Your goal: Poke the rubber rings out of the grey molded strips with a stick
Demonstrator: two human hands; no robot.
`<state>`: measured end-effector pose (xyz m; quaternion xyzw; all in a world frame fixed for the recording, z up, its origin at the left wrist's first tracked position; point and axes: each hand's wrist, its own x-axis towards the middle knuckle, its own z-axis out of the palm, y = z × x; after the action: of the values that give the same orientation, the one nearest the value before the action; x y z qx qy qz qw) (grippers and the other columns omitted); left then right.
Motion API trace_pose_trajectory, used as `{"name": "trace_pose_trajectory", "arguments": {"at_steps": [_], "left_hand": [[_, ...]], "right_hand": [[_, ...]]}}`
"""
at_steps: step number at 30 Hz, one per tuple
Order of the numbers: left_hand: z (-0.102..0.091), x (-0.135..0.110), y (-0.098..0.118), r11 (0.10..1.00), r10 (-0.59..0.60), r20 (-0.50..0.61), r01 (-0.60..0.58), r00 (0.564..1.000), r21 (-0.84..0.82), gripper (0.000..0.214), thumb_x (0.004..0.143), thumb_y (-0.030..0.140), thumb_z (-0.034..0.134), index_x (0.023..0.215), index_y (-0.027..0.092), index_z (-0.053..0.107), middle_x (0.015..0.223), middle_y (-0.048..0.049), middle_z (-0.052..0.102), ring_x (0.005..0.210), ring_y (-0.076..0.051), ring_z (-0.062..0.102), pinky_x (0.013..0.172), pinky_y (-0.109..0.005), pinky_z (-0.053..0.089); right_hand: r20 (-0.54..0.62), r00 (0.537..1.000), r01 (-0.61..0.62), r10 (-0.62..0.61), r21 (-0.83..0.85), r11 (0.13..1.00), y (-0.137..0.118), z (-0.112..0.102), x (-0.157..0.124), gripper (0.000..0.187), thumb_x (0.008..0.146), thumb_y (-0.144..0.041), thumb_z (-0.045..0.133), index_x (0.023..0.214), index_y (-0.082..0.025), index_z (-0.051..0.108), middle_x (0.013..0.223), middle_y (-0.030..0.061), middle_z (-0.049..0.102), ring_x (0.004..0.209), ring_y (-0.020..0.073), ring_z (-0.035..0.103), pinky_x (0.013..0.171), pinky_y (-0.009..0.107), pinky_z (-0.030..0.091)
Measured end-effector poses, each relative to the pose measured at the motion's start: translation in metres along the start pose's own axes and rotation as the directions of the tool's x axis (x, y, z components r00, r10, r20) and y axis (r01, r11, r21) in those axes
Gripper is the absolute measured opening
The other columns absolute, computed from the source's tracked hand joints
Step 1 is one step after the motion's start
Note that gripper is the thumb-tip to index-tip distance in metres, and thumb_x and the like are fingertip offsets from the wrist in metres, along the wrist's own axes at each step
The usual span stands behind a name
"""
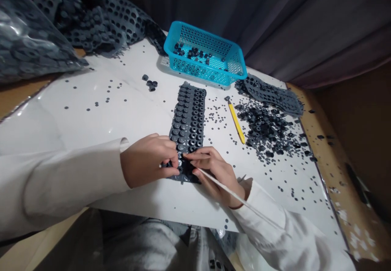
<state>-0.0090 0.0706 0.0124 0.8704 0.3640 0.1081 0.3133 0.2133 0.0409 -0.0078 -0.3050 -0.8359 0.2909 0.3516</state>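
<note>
One curled left hand (pixel 149 157) and half-bent right hand (pixel 219 175) touch the studded sheet (pixel 190 114), either grip's pinch unclear.

Open lane on tabletop (pixel 137 116) L of studded strip (pixel 190 110), btwn L sleeve (pixel 79 173) & far edge. Blue basket (pixel 195 68) blocks mid far edge; yellow tool (pixel 236 121) + black plug heap (pixel 265 124) obstruct twd R edge; plastic bag (pixel 30 43), far L corner.

Flat, dark grey studded sheet (pixel 189 121)
</note>
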Motion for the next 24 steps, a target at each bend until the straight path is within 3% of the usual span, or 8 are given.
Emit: {"name": "trace_pose_trajectory", "arguments": {"at_steps": [3, 6, 11, 18, 24], "left_hand": [[-0.0035, -0.0008, -0.0023, 0.999, 0.032, 0.051, -0.032, 0.998, -0.003, 0.003, 0.074, 0.023, 0.068, 0.074, 0.021, 0.066, 0.069, 0.0032, 0.058, 0.071, -0.014, 0.053, 0.071, -0.027, 0.034], [-0.0063, -0.0021, -0.0028, 0.998, 0.06, 0.078, -0.062, 0.995, 0.022, 0.01, 0.071, 0.023, 0.068, 0.08, 0.022, 0.064, 0.075, 0.0031, 0.059, 0.074, -0.015, 0.053, 0.071, -0.028, 0.034], [-0.0062, -0.0031, -0.0002, 0.997, 0.055, 0.054, -0.058, 0.997, 0.056, 0.007, 0.071, 0.021, 0.065, 0.078, 0.022, 0.062, 0.076, 0.0031, 0.058, 0.075, -0.015, 0.052, 0.072, -0.029, 0.033], [-0.0066, -0.003, 0.0005, 0.997, 0.062, 0.027, -0.064, 0.998, 0.047, 0.002, 0.074, 0.024, 0.062, 0.075, 0.022, 0.063, 0.073, 0.0024, 0.058, 0.073, -0.015, 0.052, 0.072, -0.03, 0.032], [-0.0101, 0.0008, -0.0049, 0.998, 0.055, -0.011, -0.055, 0.998, 0.04, 0.005, 0.07, 0.017, 0.052, 0.073, 0.02, 0.053, 0.071, 0.0021, 0.055, 0.07, -0.015, 0.049, 0.068, -0.029, 0.032]], "right_hand": [[-0.027, 0.997, -0.068, 0.07, 0.052, 0.996, -0.0035, -0.0019, 0.002, 0.009, 0.092, -0.021, 0.051, 0.1, -0.021, 0.057, 0.107, 0.0117, 0.07, 0.099, 0.0208, 0.059, 0.083, 0.039, 0.054], [-0.019, 0.996, -0.087, 0.089, 0.08, 0.993, -0.0041, -0.0027, 0.0023, 0.009, 0.092, -0.024, 0.052, 0.099, -0.021, 0.058, 0.11, 0.012, 0.069, 0.102, 0.021, 0.059, 0.085, 0.039, 0.053], [0.011, 0.996, -0.091, 0.09, 0.124, 0.988, -0.0027, -0.003, 0.0019, 0.009, 0.092, -0.025, 0.054, 0.098, -0.021, 0.058, 0.117, 0.0129, 0.067, 0.107, 0.0218, 0.059, 0.089, 0.041, 0.052], [0.036, 0.998, -0.063, 0.057, 0.179, 0.982, -0.0035, -0.0043, 0.0027, 0.01, 0.09, -0.02, 0.057, 0.099, -0.02, 0.06, 0.107, 0.011, 0.07, 0.102, 0.0207, 0.06, 0.089, 0.04, 0.051], [0.059, 0.997, -0.064, 0.055, 0.168, 0.984, -0.002, -0.003, 0.0035, 0.011, 0.087, -0.018, 0.06, 0.098, -0.02, 0.061, 0.107, 0.01, 0.071, 0.101, 0.0203, 0.06, 0.089, 0.038, 0.051]]}}
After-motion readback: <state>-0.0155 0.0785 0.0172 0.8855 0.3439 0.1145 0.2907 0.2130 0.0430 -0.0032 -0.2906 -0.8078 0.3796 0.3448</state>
